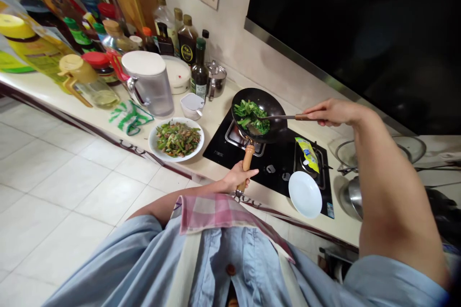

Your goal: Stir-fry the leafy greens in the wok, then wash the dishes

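My left hand (239, 176) is closed around the wooden handle of a black wok (275, 115), which is tilted over the left burner of the gas stove (219, 146). In the wok lie chopped green leafy vegetables (250, 114) with some liquid. My right hand (329, 111) grips the wooden end of a long-handled spatula (283, 117). Its metal head is among the greens and hidden by them. An empty white plate (305, 194) rests at the stove's front right, beside a yellow packet (308, 154) lying on the right burner.
A plate of cooked food (176, 139) stands left of the stove, near a water pitcher (149, 83), a small white container (192, 105) and a green-white cloth (130, 117). Several bottles (188, 40) line the wall. A dark range hood (360, 33) overhangs the right side; metal pots (355, 196) stand right.
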Demonstrator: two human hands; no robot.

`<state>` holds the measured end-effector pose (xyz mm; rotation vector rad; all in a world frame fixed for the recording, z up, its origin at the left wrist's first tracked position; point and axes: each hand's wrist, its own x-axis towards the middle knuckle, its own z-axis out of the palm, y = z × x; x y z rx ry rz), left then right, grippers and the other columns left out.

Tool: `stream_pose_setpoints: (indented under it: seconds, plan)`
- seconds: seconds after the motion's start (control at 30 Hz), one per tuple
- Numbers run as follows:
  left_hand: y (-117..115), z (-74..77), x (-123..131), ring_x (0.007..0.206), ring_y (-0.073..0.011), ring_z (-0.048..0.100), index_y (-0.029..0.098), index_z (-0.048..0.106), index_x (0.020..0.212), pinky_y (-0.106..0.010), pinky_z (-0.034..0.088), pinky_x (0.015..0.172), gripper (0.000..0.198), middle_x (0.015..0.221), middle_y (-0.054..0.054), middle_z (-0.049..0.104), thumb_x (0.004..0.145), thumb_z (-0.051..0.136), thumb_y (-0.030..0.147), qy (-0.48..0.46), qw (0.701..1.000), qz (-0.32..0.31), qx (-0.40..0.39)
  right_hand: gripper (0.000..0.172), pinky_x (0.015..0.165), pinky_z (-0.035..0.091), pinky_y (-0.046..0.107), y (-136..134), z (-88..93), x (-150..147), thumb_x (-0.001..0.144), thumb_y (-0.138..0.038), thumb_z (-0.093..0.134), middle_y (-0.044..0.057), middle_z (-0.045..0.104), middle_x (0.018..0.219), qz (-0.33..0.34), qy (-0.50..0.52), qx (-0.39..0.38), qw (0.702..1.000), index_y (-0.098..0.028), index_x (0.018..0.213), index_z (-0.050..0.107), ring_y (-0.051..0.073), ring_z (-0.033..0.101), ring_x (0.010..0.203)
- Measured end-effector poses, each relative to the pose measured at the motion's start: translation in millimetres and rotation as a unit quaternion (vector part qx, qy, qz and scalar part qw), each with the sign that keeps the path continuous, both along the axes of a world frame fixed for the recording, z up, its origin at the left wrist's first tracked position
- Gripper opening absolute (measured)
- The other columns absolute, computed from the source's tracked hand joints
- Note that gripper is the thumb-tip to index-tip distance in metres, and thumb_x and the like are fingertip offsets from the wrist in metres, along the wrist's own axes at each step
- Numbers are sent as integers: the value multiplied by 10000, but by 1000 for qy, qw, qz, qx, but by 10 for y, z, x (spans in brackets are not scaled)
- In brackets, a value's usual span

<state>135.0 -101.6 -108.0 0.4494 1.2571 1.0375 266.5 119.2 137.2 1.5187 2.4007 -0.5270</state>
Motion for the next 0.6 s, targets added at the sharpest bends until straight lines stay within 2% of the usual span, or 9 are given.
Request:
stream_pose_setpoints:
  seconds: [0.1, 0.2, 0.33, 0.47, 0.53, 0.6]
  plan:
    - [6, -29, 7, 427, -87, 484, 174, 439, 1208, -195, 418, 442, 574, 564, 88, 514, 806, 816, 334, -7, 1000, 6, 0, 378, 425, 207, 235, 5, 30, 193, 932, -338, 623, -7, 482, 560, -43, 29, -78, 996, -225, 1285, 699, 84, 324, 467]
    - [13, -59, 19, 418, -83, 473, 182, 440, 1203, -193, 411, 436, 616, 567, 92, 508, 771, 844, 355, -12, 1000, 11, 3, 395, 399, 174, 208, -46, -84, 231, 939, -299, 593, -6, 506, 576, -53, 66, -171, 982, -213, 1320, 652, 73, 329, 439]
    - [17, -63, 24, 424, -87, 472, 180, 432, 1220, -198, 413, 439, 617, 561, 95, 498, 786, 831, 362, -11, 1000, 8, 6, 314, 369, 181, 163, -160, -473, 86, 977, -299, 532, -34, 496, 538, -63, 151, -222, 961, -218, 1259, 643, 56, 324, 389]
    - [18, -39, 29, 419, -84, 468, 173, 442, 1238, -197, 408, 441, 605, 555, 98, 489, 799, 822, 342, -4, 1000, 11, -2, 205, 391, 332, 155, -220, -946, 69, 994, -308, 523, 23, 599, 611, -136, 216, -198, 946, -153, 932, 642, 71, 479, 440]
    - [18, -30, 32, 414, -79, 460, 168, 452, 1234, -194, 402, 438, 570, 555, 97, 482, 816, 809, 321, -8, 1000, 15, 0, 237, 376, 312, 147, -221, -1121, 154, 996, -290, 530, 22, 586, 616, -168, 242, -198, 935, -145, 822, 598, 58, 469, 433]
    - [20, -30, 31, 418, -78, 464, 166, 453, 1227, -192, 400, 434, 540, 566, 91, 491, 831, 795, 300, -11, 1000, 11, 1, 233, 352, 246, 135, -217, -1244, 227, 1003, -267, 525, -10, 538, 586, -189, 285, -200, 918, -143, 813, 579, 35, 401, 399]
